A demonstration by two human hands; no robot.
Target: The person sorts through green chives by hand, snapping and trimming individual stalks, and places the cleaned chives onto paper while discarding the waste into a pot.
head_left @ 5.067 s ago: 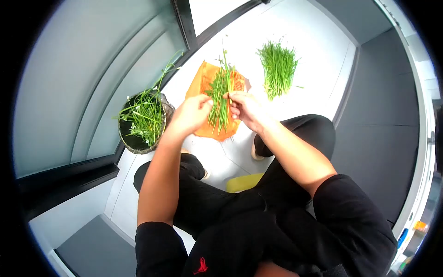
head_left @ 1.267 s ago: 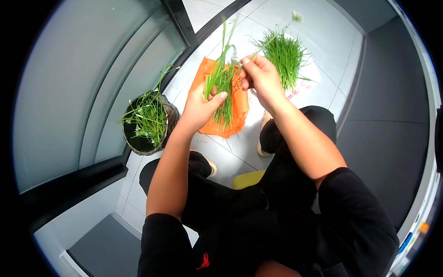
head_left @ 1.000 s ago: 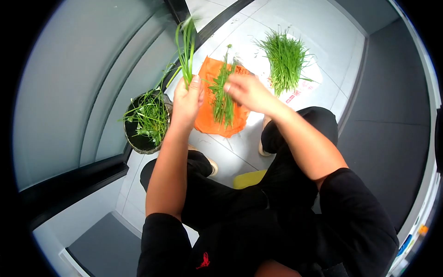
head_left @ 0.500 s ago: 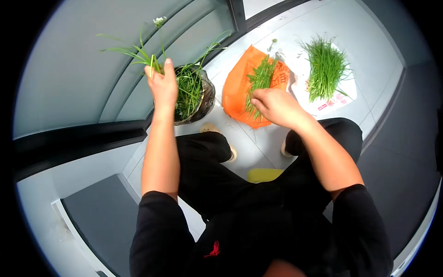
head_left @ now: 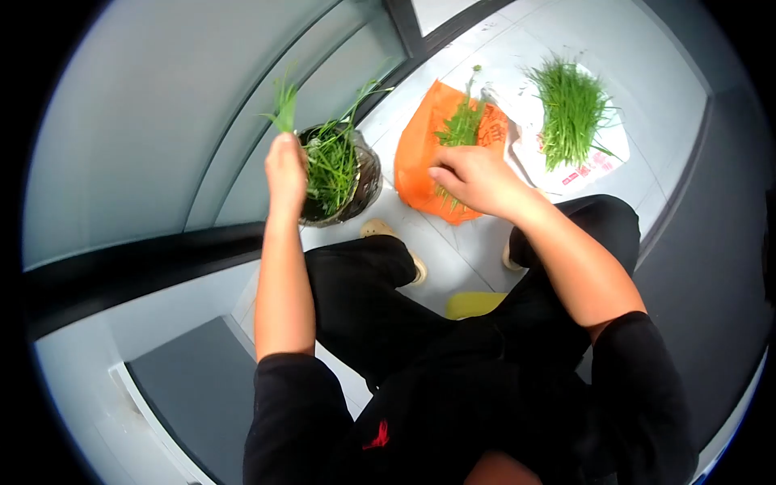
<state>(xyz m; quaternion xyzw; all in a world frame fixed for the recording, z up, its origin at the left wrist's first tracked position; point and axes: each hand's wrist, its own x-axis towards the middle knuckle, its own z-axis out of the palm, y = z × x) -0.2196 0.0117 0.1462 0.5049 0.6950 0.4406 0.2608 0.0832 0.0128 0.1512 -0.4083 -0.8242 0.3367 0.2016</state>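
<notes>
My left hand [head_left: 286,174] is closed around a small tuft of garlic chives [head_left: 284,107], whose green blades stick up past the fingers. It hovers at the left edge of a dark bin [head_left: 368,182] lined with a bag and heaped with loose green stalks [head_left: 330,174]. Over an orange bag [head_left: 416,158] on the floor, my right hand [head_left: 477,176] has its fingers curled in. Under and beyond it lies a bunch of greens [head_left: 462,125]; whether the fingers grip any stalk is hidden.
A neat pile of chives [head_left: 568,117] rests on a white plastic bag [head_left: 602,166] at the right. Pale shoes [head_left: 380,229] and a yellow-green object [head_left: 475,305] are below. A frosted glass panel [head_left: 153,121] stands at the left, beside the bin.
My left hand has drawn slightly down, and the chives in it now point up in a tighter tuft; the white flower is out of sight. The right hand has shifted slightly left.
</notes>
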